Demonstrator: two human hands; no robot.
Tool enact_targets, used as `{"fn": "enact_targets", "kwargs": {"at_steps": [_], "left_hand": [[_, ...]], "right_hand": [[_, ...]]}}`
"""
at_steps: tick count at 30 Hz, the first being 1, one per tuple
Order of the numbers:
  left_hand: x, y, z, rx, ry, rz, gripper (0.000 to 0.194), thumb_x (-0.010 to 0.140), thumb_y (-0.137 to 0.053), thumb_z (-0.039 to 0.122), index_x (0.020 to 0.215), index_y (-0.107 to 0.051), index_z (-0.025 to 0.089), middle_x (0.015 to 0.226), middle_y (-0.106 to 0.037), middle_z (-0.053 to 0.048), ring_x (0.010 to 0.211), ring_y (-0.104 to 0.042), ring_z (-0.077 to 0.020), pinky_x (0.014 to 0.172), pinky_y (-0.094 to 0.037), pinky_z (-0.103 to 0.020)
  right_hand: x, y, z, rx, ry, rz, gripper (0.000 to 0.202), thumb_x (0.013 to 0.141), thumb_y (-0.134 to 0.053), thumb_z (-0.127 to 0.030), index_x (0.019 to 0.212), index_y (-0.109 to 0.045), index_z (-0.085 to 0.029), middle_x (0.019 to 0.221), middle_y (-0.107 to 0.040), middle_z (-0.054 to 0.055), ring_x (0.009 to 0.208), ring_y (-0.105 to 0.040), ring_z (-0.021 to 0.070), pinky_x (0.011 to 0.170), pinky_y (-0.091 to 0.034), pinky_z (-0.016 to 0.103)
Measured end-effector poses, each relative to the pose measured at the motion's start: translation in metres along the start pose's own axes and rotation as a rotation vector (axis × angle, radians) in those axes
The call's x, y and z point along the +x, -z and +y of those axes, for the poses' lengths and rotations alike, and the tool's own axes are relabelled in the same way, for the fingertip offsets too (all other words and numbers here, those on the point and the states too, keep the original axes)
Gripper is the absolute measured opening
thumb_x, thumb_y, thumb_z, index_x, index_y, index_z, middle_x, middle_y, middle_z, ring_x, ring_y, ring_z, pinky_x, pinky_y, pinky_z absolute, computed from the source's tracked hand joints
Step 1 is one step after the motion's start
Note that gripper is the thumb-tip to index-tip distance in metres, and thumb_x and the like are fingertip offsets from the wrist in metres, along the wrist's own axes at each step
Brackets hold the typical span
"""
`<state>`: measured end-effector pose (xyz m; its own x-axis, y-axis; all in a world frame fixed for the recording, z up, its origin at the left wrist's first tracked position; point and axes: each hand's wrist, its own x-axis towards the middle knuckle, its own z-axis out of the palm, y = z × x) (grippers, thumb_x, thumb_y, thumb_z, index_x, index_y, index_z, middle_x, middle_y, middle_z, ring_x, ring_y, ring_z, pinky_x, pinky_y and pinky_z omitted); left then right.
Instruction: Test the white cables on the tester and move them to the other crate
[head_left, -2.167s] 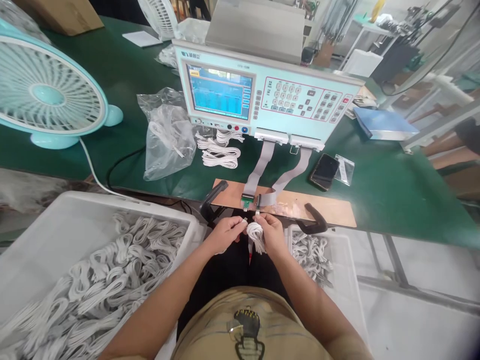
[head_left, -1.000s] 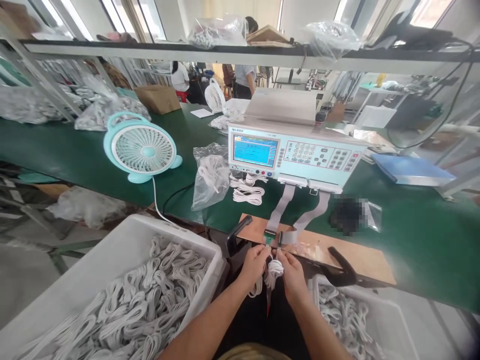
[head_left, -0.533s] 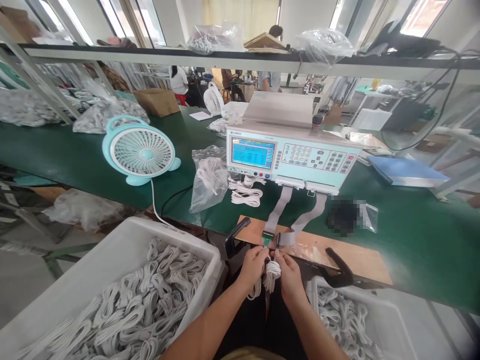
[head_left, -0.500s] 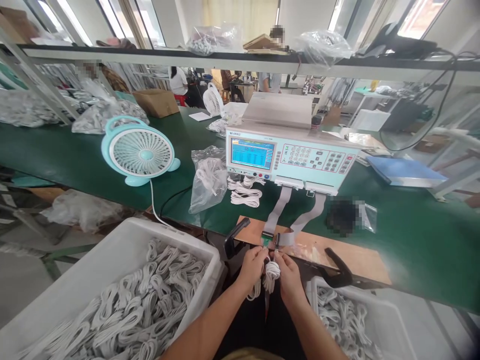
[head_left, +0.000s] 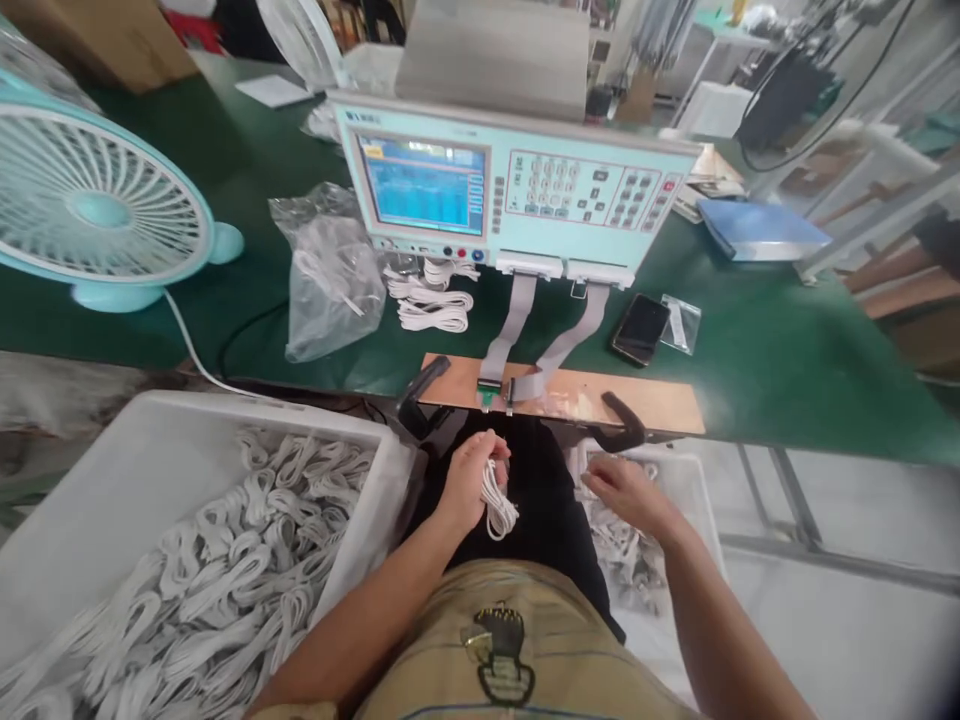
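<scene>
My left hand [head_left: 469,482] is closed round a coiled white cable [head_left: 498,503], held over my lap just below the table edge. My right hand [head_left: 619,484] hovers above the right bin [head_left: 709,500], its fingers curled; whether anything is between them is too small to tell. Two small connectors [head_left: 487,398] stick out at the front of a wooden board [head_left: 577,390], apart from both hands. Grey ribbon cables [head_left: 511,325] run from them up to a light-blue tester [head_left: 577,180] with a lit screen.
A large white bin [head_left: 150,440] of coiled cables stands at the left. Black clamps [head_left: 424,395] grip the board. On the green table [head_left: 810,370] are a fan [head_left: 101,205], bagged cables [head_left: 334,280], a phone [head_left: 640,328] and a blue folder [head_left: 761,230].
Both hands have left the connectors. My left hand has drawn back with a cable coil, and my right hand has moved right over the bin. The view has tilted down and closer.
</scene>
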<state>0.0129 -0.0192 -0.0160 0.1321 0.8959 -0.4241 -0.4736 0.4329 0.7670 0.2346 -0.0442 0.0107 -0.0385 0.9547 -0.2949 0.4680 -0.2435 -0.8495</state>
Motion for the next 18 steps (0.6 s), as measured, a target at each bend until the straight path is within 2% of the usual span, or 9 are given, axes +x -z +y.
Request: {"fn": "enact_targets", "kwargs": {"at_steps": [2,3,5,7,9,11,14,16,18], "left_hand": [[0.000,-0.005,0.001,-0.084,-0.011,-0.008,0.028,0.074,-0.057,0.042,0.069,-0.051,0.015,0.061,-0.052,0.002,0.039,-0.043,-0.0045,0.040,-0.031,-0.019],[0.000,-0.009,0.001,-0.097,-0.028,-0.016,0.027,0.074,-0.058,0.040,0.069,-0.050,0.015,0.060,-0.050,0.003,0.040,-0.042,-0.0043,0.042,-0.032,-0.019],[-0.003,-0.017,0.002,-0.075,-0.089,-0.032,0.024,0.076,-0.056,0.038,0.069,-0.049,0.016,0.059,-0.048,0.003,0.042,-0.042,-0.0044,0.046,-0.035,-0.020],[-0.009,-0.022,0.004,-0.008,-0.161,-0.055,0.021,0.077,-0.054,0.036,0.070,-0.049,0.017,0.059,-0.049,0.003,0.046,-0.045,-0.0064,0.053,-0.041,-0.023],[-0.015,-0.020,0.008,0.121,-0.237,-0.095,0.015,0.077,-0.054,0.032,0.075,-0.053,0.018,0.066,-0.055,0.000,0.058,-0.053,-0.0108,0.063,-0.045,-0.027],[-0.019,-0.012,0.014,0.363,-0.320,-0.158,0.012,0.076,-0.055,0.028,0.081,-0.059,0.018,0.080,-0.059,-0.004,0.075,-0.056,-0.0155,0.073,-0.044,-0.030],[-0.022,0.000,0.019,0.792,-0.410,-0.261,0.014,0.076,-0.057,0.025,0.086,-0.065,0.020,0.086,-0.059,-0.005,0.084,-0.054,-0.0171,0.078,-0.042,-0.028],[-0.022,0.004,0.017,0.947,-0.412,-0.316,0.020,0.075,-0.058,0.025,0.093,-0.065,0.022,0.082,-0.058,-0.003,0.080,-0.053,-0.0159,0.074,-0.043,-0.027],[-0.020,0.005,0.013,0.979,-0.390,-0.383,0.025,0.076,-0.057,0.023,0.100,-0.063,0.023,0.082,-0.057,-0.002,0.076,-0.053,-0.0142,0.069,-0.043,-0.025]], "right_hand": [[-0.012,0.004,0.013,-0.081,-0.053,0.137,0.020,0.061,-0.069,-0.036,0.069,-0.062,-0.019,0.069,-0.057,0.002,0.058,-0.048,0.0122,0.053,-0.035,0.024],[-0.017,-0.003,0.016,-0.025,-0.089,0.124,0.027,0.062,-0.069,-0.038,0.080,-0.063,-0.020,0.077,-0.059,0.003,0.062,-0.051,0.0133,0.056,-0.038,0.024],[-0.023,-0.029,0.015,0.239,-0.163,-0.076,0.040,0.070,-0.061,-0.045,0.103,-0.056,-0.022,0.086,-0.059,0.004,0.066,-0.056,0.0150,0.058,-0.043,0.027],[-0.023,-0.058,0.010,0.557,-0.230,-0.267,0.042,0.079,-0.047,-0.049,0.112,-0.048,-0.023,0.083,-0.059,0.003,0.065,-0.058,0.0155,0.057,-0.046,0.029],[-0.019,-0.078,0.005,0.705,-0.183,-0.220,0.038,0.081,-0.045,-0.046,0.112,-0.046,-0.023,0.079,-0.057,0.001,0.064,-0.057,0.0141,0.058,-0.046,0.029],[-0.014,-0.083,0.003,0.648,-0.050,-0.062,0.038,0.078,-0.053,-0.040,0.111,-0.046,-0.023,0.079,-0.056,0.000,0.068,-0.056,0.0133,0.062,-0.046,0.028],[-0.008,-0.076,0.004,0.331,0.176,0.110,0.039,0.072,-0.060,-0.028,0.109,-0.049,-0.022,0.090,-0.056,0.003,0.080,-0.055,0.0155,0.072,-0.045,0.029],[-0.006,-0.072,0.003,0.116,0.293,0.135,0.035,0.071,-0.059,-0.022,0.105,-0.052,-0.021,0.094,-0.056,0.004,0.085,-0.054,0.0169,0.076,-0.044,0.031],[-0.006,-0.072,0.000,-0.001,0.354,0.110,0.032,0.072,-0.056,-0.018,0.103,-0.053,-0.020,0.093,-0.056,0.004,0.084,-0.054,0.0169,0.077,-0.044,0.031]]}}
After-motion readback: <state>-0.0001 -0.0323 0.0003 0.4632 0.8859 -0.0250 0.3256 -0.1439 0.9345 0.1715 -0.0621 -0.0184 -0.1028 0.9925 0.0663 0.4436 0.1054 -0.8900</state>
